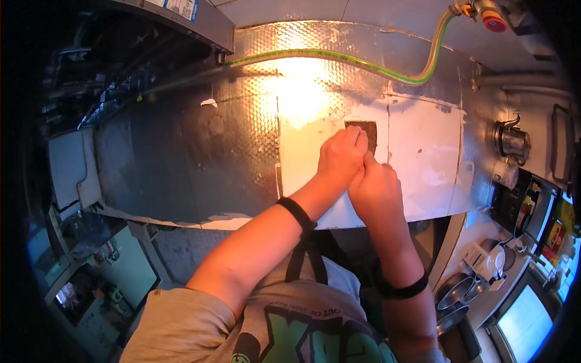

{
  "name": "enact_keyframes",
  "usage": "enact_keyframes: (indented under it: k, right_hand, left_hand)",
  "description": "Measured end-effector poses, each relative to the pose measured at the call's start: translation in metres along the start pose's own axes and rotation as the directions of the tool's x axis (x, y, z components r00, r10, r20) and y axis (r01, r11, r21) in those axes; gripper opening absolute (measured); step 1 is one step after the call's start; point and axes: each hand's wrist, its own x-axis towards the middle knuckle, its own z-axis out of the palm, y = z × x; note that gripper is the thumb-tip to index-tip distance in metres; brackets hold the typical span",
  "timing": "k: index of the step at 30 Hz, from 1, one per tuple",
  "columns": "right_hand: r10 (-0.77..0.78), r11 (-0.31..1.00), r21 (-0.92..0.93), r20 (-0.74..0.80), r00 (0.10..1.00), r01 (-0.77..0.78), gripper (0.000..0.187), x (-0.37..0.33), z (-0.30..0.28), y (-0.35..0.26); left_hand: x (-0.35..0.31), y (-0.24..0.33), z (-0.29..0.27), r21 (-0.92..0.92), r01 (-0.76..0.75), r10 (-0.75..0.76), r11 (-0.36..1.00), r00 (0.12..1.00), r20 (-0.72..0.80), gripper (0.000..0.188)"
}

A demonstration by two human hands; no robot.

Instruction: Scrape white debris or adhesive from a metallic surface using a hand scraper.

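My left hand (pixel 344 154) and my right hand (pixel 376 184) are close together, touching or nearly so, with their fingers curled in. Just beyond them lies a dark brown rectangle (pixel 368 128) in the pale surface; I cannot tell whether it is a cutout or a flat piece. My left hand covers part of it. What the fingers pinch, if anything, is hidden. Beneath both hands is a white-faced panel (pixel 426 160) with peeling edges, beside embossed foil sheeting (pixel 257 112). Black bands circle both wrists.
A clear hose with green stripes (pixel 339 55) runs across the back to a tap (pixel 487 15). A metal box (pixel 200 24) overhangs the back left. On the right are a metal kettle (pixel 513 142), pans (pixel 455 291) and a microwave-like appliance (pixel 525 317). Strong glare (pixel 301 97) lights the foil.
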Motion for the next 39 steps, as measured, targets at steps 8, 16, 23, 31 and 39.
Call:
enact_keyframes:
  k: [8, 16, 23, 31, 39]
  right_hand:
    - [0.008, 0.999, -0.032, 0.0, 1.0, -0.008, 0.026, -0.002, -0.001, -0.001]
    - [-0.008, 0.999, -0.037, -0.021, 1.0, 0.007, 0.028, 0.004, 0.0, -0.003]
    - [-0.001, 0.998, -0.057, -0.041, 0.999, -0.001, 0.025, 0.005, -0.004, -0.011]
    - [0.005, 0.999, -0.047, -0.036, 0.999, -0.007, 0.026, 0.004, -0.003, -0.009]
    - [0.005, 0.999, -0.046, -0.026, 1.0, -0.006, 0.027, 0.005, -0.002, -0.007]
  left_hand:
    - [0.007, -0.002, 0.001, 0.02, 0.017, -0.018, 1.0, 0.999, 0.037, 0.03]
    - [0.011, -0.002, -0.006, -0.059, 0.068, -0.062, 0.996, 0.994, 0.093, 0.029]
    - [0.012, -0.001, -0.003, -0.038, 0.016, -0.018, 0.999, 0.999, -0.035, 0.019]
    - [0.012, -0.006, 0.004, -0.053, 0.052, -0.05, 0.997, 0.998, 0.031, 0.035]
    - [0.016, -0.001, -0.001, -0.03, 0.006, -0.007, 1.0, 1.0, -0.028, 0.024]
